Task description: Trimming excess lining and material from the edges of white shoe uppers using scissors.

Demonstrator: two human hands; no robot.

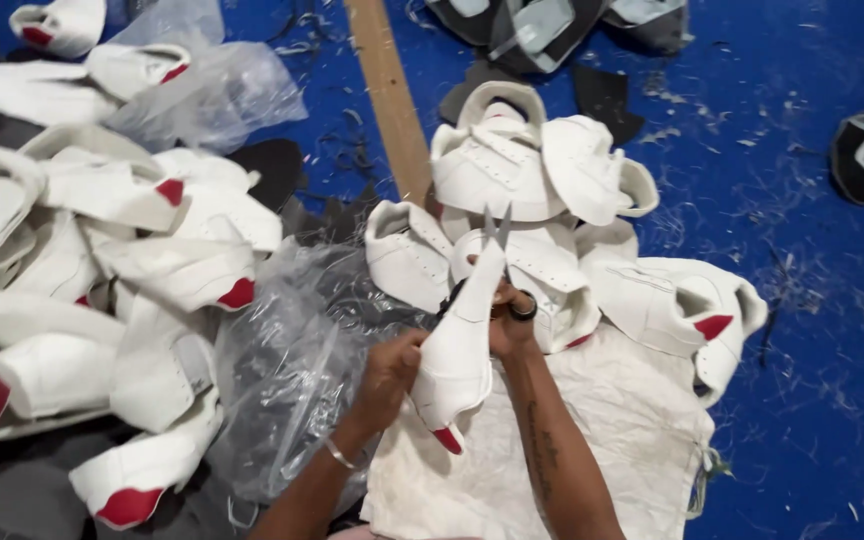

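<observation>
My left hand (389, 375) grips the side of a white shoe upper with a red heel tab (455, 350), held up over my lap. My right hand (510, 318) is behind that upper, fingers through the black handles of a pair of scissors (497, 232) whose blades point up past the upper's top edge. A thin bracelet circles my left wrist.
A heap of white uppers with red tabs (102, 260) lies at the left, another pile (552, 200) ahead of my hands. Clear plastic bags (292, 360) and a white woven sack (622, 430) lie on the blue floor (812, 300). A wooden strip (389, 90) and dark uppers (542, 25) are farther back.
</observation>
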